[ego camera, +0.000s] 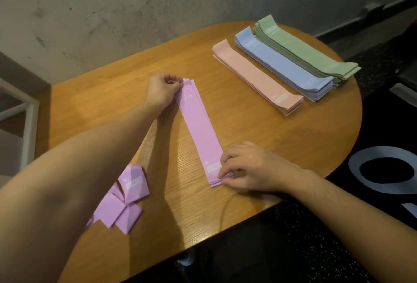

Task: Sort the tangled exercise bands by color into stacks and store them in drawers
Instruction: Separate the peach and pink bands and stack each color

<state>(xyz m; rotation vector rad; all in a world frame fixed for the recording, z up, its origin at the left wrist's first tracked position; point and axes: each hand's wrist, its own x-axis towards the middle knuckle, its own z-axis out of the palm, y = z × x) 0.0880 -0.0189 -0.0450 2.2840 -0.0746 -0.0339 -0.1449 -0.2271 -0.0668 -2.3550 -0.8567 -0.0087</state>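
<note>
The purple stack (200,131) lies mid-table (282,138) — the left hand (161,93) pinches its far end, the right hand (250,167) its near end; peach (257,77), blue (284,66) and green (306,50) stacks lie beyond, right.

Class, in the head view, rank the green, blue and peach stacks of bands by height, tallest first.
1. Green stack and blue stack: both thick, too alike to separate; green lies farther from the camera.
2. Peach stack: clearly the thinnest.
</note>
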